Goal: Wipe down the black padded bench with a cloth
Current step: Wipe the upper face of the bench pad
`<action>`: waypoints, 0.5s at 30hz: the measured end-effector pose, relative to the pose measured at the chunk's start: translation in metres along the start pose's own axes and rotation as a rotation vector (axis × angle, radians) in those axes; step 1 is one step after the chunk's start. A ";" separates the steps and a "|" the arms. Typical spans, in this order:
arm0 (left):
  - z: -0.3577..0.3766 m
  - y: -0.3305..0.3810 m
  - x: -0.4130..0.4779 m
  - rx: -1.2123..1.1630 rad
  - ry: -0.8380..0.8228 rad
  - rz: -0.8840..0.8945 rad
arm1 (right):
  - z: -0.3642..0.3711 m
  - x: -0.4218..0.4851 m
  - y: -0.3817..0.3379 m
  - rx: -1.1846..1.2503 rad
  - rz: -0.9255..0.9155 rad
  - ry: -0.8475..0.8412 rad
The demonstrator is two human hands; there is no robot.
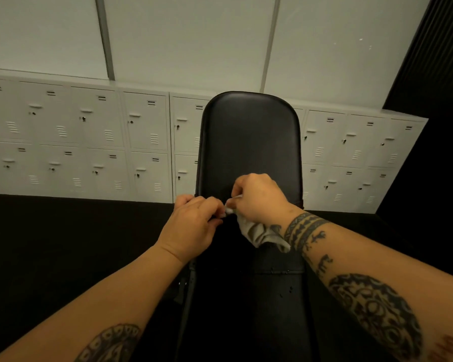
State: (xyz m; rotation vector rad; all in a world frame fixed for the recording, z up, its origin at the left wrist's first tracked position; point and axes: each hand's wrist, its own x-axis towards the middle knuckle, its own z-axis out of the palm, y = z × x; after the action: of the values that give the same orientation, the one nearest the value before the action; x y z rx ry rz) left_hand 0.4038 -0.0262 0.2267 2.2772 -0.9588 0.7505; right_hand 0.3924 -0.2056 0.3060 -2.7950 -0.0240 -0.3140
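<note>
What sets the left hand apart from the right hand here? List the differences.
The right hand grips most of the cloth, which hangs below it; the left hand only pinches the cloth's tip. The right hand sits over the bench pad; the left hand sits lower, at the pad's edge. The right wrist has tattooed bands; the left wrist is bare. Both hands are closed, knuckles up.

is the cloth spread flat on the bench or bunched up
Bunched up. The cloth hangs crumpled from the right hand, its corner pinched by the left hand, above the black padded bench, not laid flat.
</note>
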 end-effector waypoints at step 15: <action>0.009 -0.003 0.004 0.020 0.150 -0.039 | 0.014 0.014 -0.006 0.799 0.122 0.372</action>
State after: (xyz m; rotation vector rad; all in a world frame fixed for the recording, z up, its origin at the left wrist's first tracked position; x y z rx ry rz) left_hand 0.4112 -0.0323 0.2221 2.2140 -0.8383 0.9036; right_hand 0.4087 -0.1954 0.2985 -1.9119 0.0887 -0.6267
